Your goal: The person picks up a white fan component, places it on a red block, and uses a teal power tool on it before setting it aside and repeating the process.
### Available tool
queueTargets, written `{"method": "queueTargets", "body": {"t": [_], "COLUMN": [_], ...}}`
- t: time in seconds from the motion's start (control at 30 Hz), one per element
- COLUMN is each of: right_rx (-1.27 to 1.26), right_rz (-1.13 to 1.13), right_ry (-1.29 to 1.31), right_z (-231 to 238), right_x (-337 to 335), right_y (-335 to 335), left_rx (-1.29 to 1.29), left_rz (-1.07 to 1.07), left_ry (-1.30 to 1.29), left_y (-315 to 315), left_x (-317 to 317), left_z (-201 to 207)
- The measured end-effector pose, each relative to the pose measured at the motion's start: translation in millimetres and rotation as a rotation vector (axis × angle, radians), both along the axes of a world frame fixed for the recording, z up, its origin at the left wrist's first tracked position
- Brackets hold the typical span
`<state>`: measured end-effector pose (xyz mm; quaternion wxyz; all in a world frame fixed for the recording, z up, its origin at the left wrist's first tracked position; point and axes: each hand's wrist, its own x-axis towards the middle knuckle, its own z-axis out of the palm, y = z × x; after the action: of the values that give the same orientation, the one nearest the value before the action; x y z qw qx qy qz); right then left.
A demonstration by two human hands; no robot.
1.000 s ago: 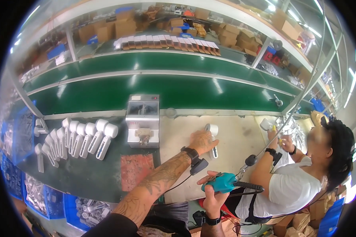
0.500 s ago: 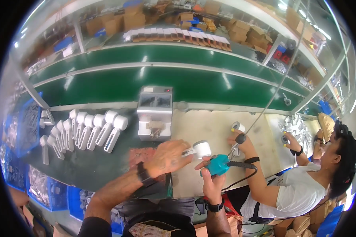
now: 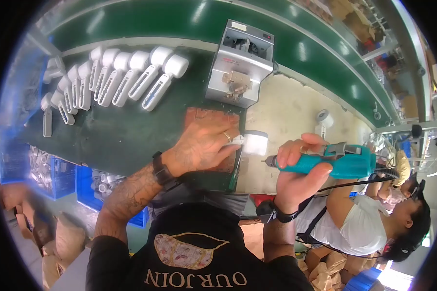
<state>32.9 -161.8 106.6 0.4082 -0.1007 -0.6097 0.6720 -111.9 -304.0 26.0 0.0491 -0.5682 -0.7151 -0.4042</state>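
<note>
My left hand (image 3: 204, 144) is closed on the handle of a white round-headed plastic piece (image 3: 255, 144), its head pointing right and most of its handle hidden by my fingers. It is just above the bench, near a reddish mat (image 3: 192, 116). In my right hand (image 3: 298, 169) is a teal electric screwdriver (image 3: 347, 162), lying nearly level. Its bit points left, just below and right of the white head, with a gap between them. A black cord leads from the screwdriver's rear end.
Several similar white pieces (image 3: 124, 80) fan out at the left of the bench. A grey machine (image 3: 240, 63) stands behind my hands. Another white piece (image 3: 324, 119) is at the right. A co-worker (image 3: 359, 218) sits close on the right. Blue bins (image 3: 85, 186) hold parts below left.
The screwdriver has swung from a slant to nearly level, its bit now pointing left toward the white piece. My left hand keeps its hold. The whole view has tilted downward.
</note>
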Motion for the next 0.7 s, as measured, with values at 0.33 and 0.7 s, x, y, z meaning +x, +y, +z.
{"method": "queueTargets", "body": {"t": [0.33, 0.7], "right_rx": [0.091, 0.066], "right_rz": [0.102, 0.103], "right_ry": [-0.009, -0.009], "right_z": [-16, -31], "right_x": [-52, -59], "right_y": [-22, -18], "left_rx": [0.033, 0.086], "left_rz": [-0.034, -0.02], "left_ry": [-0.009, 0.007], "left_y": [-4, -3], "left_x": [-7, -9], "left_z": [-7, -9]}}
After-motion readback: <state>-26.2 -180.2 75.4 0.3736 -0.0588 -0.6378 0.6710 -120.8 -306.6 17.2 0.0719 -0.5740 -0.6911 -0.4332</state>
